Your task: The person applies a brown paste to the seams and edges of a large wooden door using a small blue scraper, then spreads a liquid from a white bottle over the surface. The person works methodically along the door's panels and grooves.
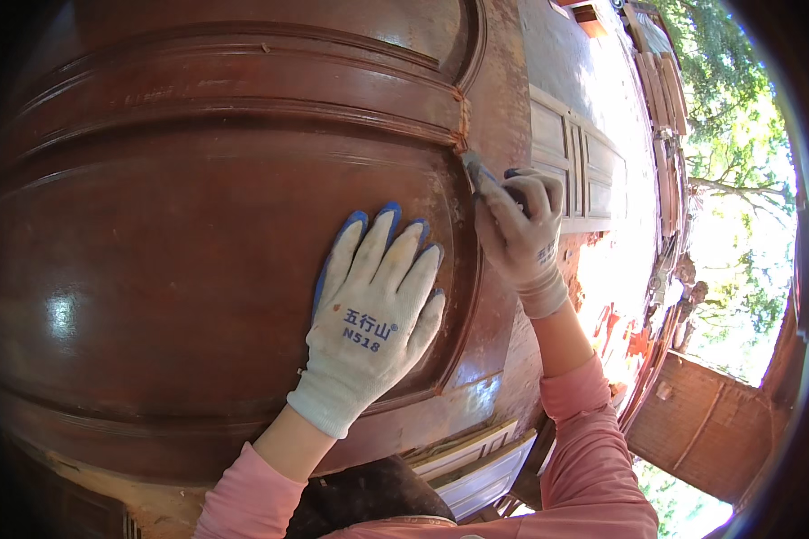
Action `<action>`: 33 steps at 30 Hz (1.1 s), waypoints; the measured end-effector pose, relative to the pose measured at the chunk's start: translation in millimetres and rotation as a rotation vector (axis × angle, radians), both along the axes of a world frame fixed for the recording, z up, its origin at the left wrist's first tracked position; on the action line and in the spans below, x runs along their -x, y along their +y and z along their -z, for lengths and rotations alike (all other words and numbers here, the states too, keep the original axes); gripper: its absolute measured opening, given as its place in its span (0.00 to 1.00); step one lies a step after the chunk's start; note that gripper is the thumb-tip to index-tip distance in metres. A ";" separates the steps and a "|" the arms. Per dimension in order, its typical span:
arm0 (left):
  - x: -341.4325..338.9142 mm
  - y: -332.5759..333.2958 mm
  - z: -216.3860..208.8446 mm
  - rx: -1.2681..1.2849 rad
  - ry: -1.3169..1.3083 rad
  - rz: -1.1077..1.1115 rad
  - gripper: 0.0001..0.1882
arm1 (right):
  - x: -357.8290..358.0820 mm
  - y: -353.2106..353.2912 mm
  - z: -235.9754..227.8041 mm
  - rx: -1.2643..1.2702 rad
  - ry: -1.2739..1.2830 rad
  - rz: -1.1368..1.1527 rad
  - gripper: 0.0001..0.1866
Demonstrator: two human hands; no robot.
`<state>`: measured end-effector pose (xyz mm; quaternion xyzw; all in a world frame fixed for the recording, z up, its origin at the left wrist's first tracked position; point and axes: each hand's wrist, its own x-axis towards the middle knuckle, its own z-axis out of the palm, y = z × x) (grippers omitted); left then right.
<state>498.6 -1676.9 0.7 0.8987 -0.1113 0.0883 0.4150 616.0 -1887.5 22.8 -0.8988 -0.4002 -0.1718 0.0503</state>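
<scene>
A large reddish-brown wooden door [189, 260] with raised mouldings and recessed panels fills the left and middle of the head view. My left hand [368, 301], in a white knit glove with blue-coated fingertips, lies flat on the lower panel with its fingers stretched out. My right hand [526, 229], gloved alike, is closed around a small scraper [474, 166] with a grey blade; its handle is mostly hidden by my fingers. The blade tip meets the moulding corner, just below a rough orange-brown patch of filler [463, 117] along the joint.
Beyond the door's right edge lies a greyish panelled door [571, 166]. Several boards [665, 117] are piled at the far right, near trees [728, 108]. Pale panels [485, 481] stand below the door near me. A brown board [710, 422] is at the lower right.
</scene>
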 end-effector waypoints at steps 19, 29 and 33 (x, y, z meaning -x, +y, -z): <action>3.3 -3.6 11.0 0.035 -0.042 -0.004 0.21 | -7.1 15.9 -5.3 0.366 -0.171 -0.071 0.08; 3.4 -2.4 9.5 0.013 -0.045 -0.009 0.20 | -3.6 42.9 -24.2 0.477 -0.023 -0.002 0.11; 4.2 -1.8 7.9 0.027 -0.043 -0.008 0.19 | 4.5 26.5 -30.4 0.369 0.004 -0.063 0.11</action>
